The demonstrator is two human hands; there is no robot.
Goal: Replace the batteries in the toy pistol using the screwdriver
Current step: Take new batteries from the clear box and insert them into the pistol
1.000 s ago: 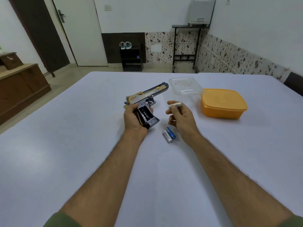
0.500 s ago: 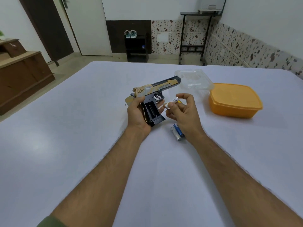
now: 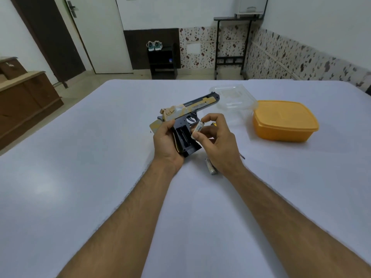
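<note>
The toy pistol (image 3: 192,109), grey with tan and yellow patches, is gripped at its handle by my left hand (image 3: 165,143), barrel pointing far right. Its battery bay (image 3: 183,136) in the grip lies uncovered and faces up. My right hand (image 3: 217,141) pinches a white battery (image 3: 197,129) by its lower half, tilted just right of the bay and close to it. A silver battery (image 3: 210,167) lies on the table under my right wrist. The screwdriver's metal tip (image 3: 242,156) peeks out right of that hand, and a yellow bit (image 3: 214,124) shows behind the fingers.
An orange lidded box (image 3: 285,120) stands on the white table (image 3: 80,177) to the right. A clear plastic container (image 3: 233,99) sits behind it, beyond the pistol's muzzle. A wooden cabinet (image 3: 26,97) lies off the table's left edge.
My right hand has brought the white battery left toward the pistol's grip and turned it more upright. The blue battery on the table is now hidden under my right wrist.
</note>
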